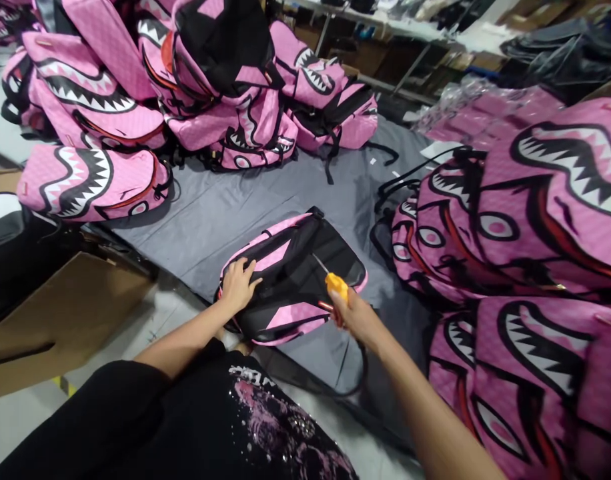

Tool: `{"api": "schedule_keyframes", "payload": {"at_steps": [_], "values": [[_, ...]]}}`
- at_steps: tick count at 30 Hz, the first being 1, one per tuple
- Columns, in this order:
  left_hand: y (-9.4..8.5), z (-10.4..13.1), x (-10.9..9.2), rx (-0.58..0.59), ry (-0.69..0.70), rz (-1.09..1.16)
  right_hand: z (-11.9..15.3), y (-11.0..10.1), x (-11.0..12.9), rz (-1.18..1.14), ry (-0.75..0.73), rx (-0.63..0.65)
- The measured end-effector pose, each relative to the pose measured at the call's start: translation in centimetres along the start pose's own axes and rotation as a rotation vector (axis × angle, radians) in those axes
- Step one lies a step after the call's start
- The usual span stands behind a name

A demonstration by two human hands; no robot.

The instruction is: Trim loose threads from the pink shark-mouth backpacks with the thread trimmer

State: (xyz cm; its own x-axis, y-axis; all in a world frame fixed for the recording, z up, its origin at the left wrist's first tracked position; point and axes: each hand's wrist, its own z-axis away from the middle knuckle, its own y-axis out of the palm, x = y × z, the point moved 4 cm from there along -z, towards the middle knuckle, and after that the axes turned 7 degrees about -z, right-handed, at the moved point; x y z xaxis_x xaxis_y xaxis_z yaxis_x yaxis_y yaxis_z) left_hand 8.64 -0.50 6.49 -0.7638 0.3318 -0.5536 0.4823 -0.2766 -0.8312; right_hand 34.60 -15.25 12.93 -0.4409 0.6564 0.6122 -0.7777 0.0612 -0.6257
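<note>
Fingers of the left hand [238, 285] lie spread and flat on the backpack [290, 277], likely pinning it so it cannot slide. That backpack rests back-side up on the grey cloth [205, 213], pink with black mesh padding. The right hand [355, 317] is curled around yellow-handled snips [335, 285], their thin tip aimed at the black panel. Piles of pink shark-mouth backpacks [525, 220] crowd the cloth on both sides.

The backpack [290, 280] is showing quilted pink cloth with matt black padded panels. The tool [335, 285] is showing a glossy yellow plastic handle and a thin, shiny metal blade. A smooth grey cloth sheet [225, 213] is covering the desk, and a brown cardboard box [60, 320] is looking matt.
</note>
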Motion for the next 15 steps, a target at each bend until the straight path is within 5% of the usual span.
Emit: {"api": "schedule_keyframes", "payload": {"at_steps": [4, 6, 8, 12, 15], "values": [[1.2, 0.3, 2.9, 0.409, -0.332, 0.662, -2.8, -1.1, 2.9, 0.272, 0.033, -0.071], [1.7, 0.7, 3.7, 0.551, -0.494, 0.893, -2.3, 0.3, 4.0, 0.296, 0.015, 0.089], [2.0, 0.7, 4.1, 0.587, -0.616, 0.971, -1.3, 1.7, 4.9, 0.300, -0.003, 0.273], [2.9, 0.1, 4.1, 0.602, -0.740, 0.953, -0.4, 0.9, 6.2, 0.364, 0.054, 0.143], [3.2, -0.4, 4.1, 0.598, -0.787, 0.944, 0.3, 1.1, 7.3, 0.253, -0.040, 0.344]]}}
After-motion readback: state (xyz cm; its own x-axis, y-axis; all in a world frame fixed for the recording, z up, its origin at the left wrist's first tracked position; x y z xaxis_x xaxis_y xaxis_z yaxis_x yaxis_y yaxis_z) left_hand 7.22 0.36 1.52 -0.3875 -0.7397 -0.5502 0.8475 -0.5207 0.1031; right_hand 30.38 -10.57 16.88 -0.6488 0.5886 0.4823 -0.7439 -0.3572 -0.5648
